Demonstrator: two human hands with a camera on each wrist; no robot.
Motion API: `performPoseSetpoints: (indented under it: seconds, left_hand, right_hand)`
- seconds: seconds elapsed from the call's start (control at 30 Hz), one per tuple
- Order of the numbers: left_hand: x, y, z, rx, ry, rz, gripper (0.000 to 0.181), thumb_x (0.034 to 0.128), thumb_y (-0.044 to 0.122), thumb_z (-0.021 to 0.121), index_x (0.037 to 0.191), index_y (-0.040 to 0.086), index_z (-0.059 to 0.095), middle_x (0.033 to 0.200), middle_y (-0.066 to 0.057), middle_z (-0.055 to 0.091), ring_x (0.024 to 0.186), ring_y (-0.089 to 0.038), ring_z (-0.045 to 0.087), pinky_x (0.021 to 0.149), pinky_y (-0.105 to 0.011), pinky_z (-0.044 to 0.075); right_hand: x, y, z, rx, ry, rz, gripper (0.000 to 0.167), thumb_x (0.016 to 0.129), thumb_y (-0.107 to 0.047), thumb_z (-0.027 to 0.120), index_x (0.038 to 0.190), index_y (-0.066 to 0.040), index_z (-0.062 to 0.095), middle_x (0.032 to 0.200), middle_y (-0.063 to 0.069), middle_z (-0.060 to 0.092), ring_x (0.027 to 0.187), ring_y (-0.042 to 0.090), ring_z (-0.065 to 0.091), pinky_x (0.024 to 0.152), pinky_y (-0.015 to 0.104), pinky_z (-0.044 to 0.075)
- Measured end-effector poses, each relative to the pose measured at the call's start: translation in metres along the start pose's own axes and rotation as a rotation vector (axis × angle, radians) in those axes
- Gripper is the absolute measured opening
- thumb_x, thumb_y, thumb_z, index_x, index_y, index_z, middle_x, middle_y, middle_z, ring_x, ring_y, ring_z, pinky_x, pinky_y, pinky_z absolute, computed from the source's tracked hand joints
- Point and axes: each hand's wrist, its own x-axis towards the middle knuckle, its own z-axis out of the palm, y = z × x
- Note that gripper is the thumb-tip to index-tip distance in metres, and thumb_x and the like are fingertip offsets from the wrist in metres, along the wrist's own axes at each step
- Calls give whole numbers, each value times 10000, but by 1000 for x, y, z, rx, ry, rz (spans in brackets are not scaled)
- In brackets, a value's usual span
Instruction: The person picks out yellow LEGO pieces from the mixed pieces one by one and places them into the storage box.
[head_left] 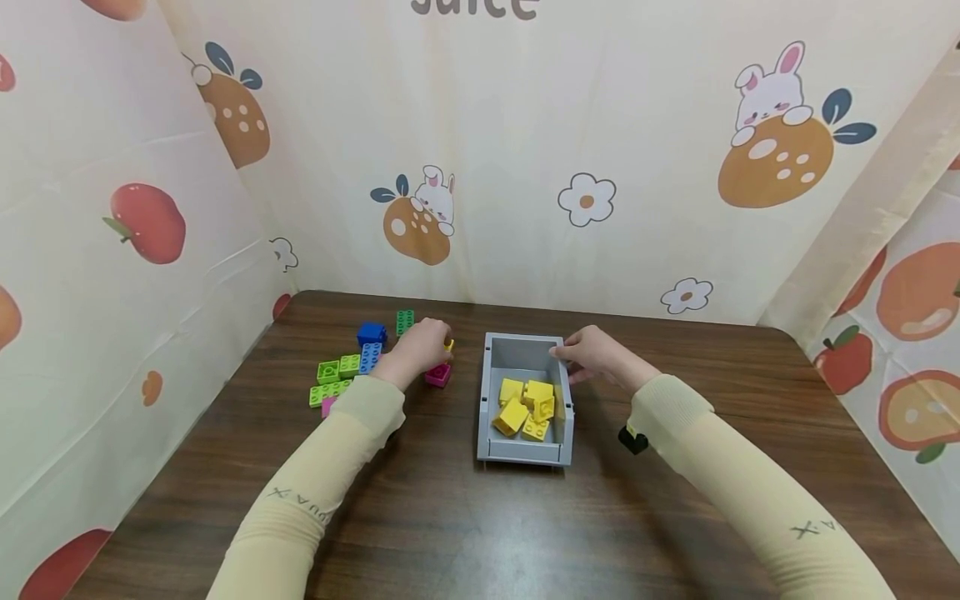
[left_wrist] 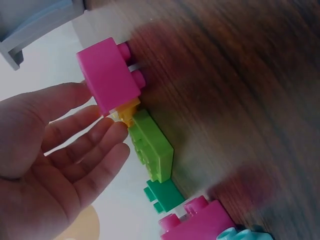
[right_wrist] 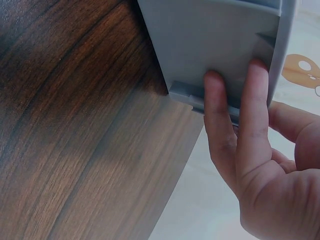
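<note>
A grey storage bin (head_left: 517,452) with several yellow building blocks (head_left: 512,416) inside stands at the middle of the table. My right hand (head_left: 597,354) grips the bin's right wall near the far corner. In the right wrist view, two fingers (right_wrist: 216,115) lie along its outer side. My left hand (head_left: 422,343) is left of the bin, fingers loosely extended beside a magenta block (head_left: 438,375) and a yellow block (head_left: 448,344). In the left wrist view, the magenta block (left_wrist: 110,75) hides the thumb tip and part of the orange-looking yellow block (left_wrist: 128,111) behind it.
Left of my left hand lie lime green blocks (head_left: 328,372), blue blocks (head_left: 371,335) and a dark green block (head_left: 405,322). A small black object (head_left: 633,439) shows by my right sleeve. Patterned curtains (head_left: 517,250) stand around the brown table (head_left: 465,533).
</note>
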Motion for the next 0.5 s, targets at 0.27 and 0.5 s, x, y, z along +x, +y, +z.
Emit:
performPoseSetpoints:
  seconds: [0.27,0.5]
  left_hand:
    - [3,0,3,52,8,-4,296,836,164,717,1086,22,650,972,-128,663,813,-212,628,781,-350,562]
    - [5,4,5,67,23,-23,285,824,148,721,1068,18,649,976,-133,667,821,-227,639,776,-369,566]
  right_hand:
    - [0,0,0,9,0,-8,347,950,-205,571,1166,64,602,960,140,594,741,177,616,674,291,576]
    - [-1,0,1,10,3,-11,338,951,-199,569,1156,67,607,944,139,596,721,174,613,674,293,577]
